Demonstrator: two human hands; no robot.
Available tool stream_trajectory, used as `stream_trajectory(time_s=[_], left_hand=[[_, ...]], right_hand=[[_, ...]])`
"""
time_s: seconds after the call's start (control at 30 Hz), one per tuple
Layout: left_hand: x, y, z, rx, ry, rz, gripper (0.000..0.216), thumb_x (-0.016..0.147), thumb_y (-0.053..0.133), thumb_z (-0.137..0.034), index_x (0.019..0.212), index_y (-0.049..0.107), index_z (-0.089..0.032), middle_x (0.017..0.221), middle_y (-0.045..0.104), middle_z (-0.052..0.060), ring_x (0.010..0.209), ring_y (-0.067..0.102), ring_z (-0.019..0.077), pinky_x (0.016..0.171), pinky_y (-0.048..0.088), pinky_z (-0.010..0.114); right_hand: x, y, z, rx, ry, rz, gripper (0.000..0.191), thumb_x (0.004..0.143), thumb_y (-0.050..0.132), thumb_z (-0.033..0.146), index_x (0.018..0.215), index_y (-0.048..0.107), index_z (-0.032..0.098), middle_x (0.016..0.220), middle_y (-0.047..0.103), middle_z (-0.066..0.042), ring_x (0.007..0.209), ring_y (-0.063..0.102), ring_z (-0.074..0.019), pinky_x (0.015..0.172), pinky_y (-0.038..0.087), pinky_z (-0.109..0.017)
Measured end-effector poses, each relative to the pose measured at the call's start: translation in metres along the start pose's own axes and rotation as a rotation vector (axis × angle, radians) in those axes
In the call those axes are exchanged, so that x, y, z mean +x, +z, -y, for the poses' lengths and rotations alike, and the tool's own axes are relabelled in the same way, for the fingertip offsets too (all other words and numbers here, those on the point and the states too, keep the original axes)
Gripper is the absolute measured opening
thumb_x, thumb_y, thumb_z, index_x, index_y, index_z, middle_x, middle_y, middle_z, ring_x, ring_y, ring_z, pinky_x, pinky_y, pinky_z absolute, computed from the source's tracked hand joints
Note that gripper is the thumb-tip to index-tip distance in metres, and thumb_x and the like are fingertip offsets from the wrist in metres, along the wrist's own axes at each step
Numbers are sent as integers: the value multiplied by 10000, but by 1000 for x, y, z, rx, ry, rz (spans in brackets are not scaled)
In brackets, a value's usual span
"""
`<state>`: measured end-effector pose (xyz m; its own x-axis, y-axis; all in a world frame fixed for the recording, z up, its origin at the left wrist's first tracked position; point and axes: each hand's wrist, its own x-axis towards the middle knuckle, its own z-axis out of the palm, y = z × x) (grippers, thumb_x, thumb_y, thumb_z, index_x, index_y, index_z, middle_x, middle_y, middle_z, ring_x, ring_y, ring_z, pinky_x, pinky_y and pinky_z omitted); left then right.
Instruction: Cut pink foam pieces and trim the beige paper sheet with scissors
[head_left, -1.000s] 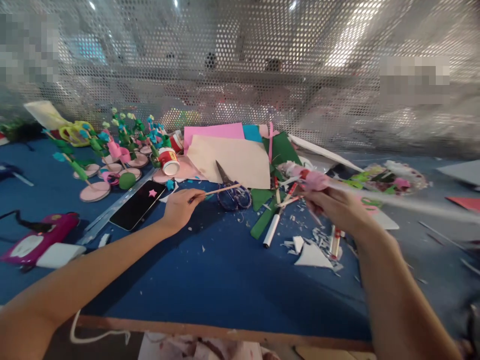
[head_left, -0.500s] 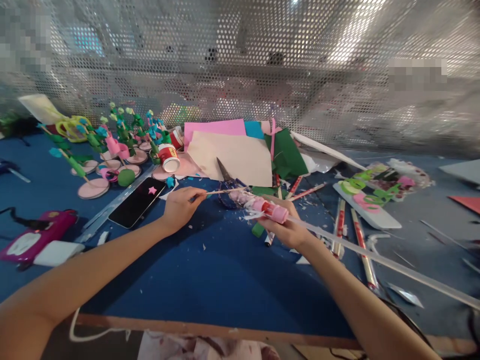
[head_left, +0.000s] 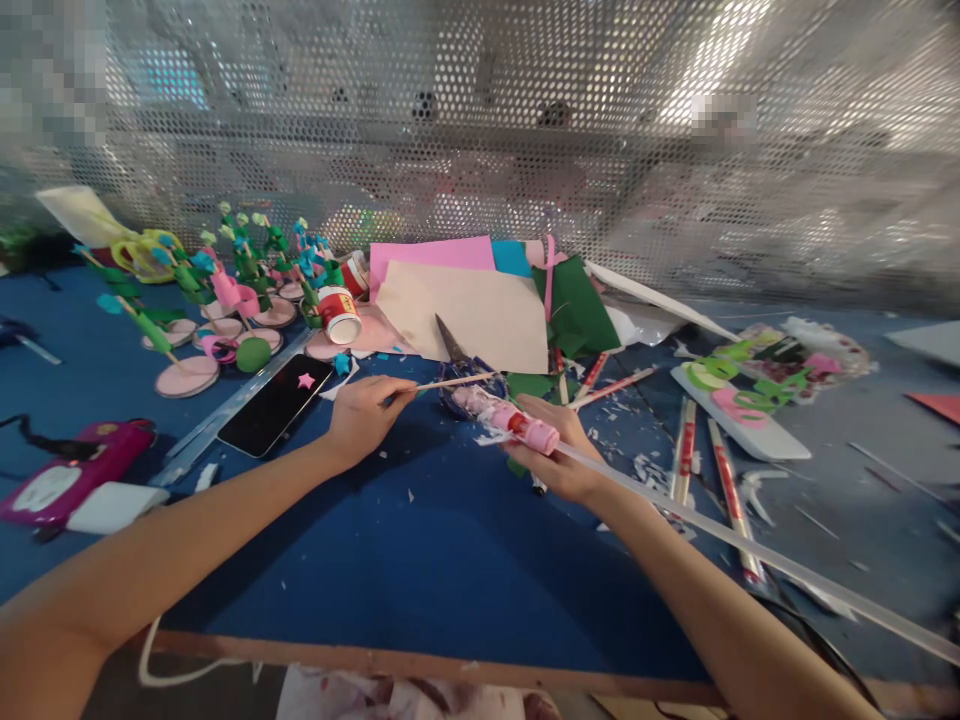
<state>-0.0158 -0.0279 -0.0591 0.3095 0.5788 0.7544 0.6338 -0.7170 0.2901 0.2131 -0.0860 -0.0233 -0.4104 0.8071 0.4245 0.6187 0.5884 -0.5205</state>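
The pink roll (head_left: 517,422) sits on the near end of a long white rod (head_left: 750,545) and lies across the fingers of the right hand (head_left: 559,455), above the blue tabletop (head_left: 420,560) at centre. The right grip is closed around the roll, thumb on top. The rod runs from this hand down toward the right edge of the view. The left hand (head_left: 364,415) is just left of the roll; its grip pinches a thin wooden stick (head_left: 450,382) whose far tip points toward the roll end. Behind the stick lie scissors (head_left: 461,370) on a cream sheet (head_left: 472,320), with pink, blue and green sheets beside it. A black phone (head_left: 276,405) lies left of the left hand. Further left stand paper flowers (head_left: 225,290) on pink discs, with a red-and-white cup (head_left: 341,315) tipped on its side near them. Red-and-white sticks (head_left: 720,470) and paper scraps lie right of the right hand. A perforated metal screen (head_left: 480,130) closes the background.
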Motion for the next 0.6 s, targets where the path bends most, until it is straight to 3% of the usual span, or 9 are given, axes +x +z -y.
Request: stream_trajectory(time_s=[0.6], left_hand=[[0,-1,1,-24,-9,34,177,790,527,-267,772,668,-162,672,690,19,597,624,119,540,469,212]], right_hand=[[-1,6,-3,-37,-21,-41,216,766,427,249,608,281,227,621,419,-12,572,416,-145,525,334,-286]])
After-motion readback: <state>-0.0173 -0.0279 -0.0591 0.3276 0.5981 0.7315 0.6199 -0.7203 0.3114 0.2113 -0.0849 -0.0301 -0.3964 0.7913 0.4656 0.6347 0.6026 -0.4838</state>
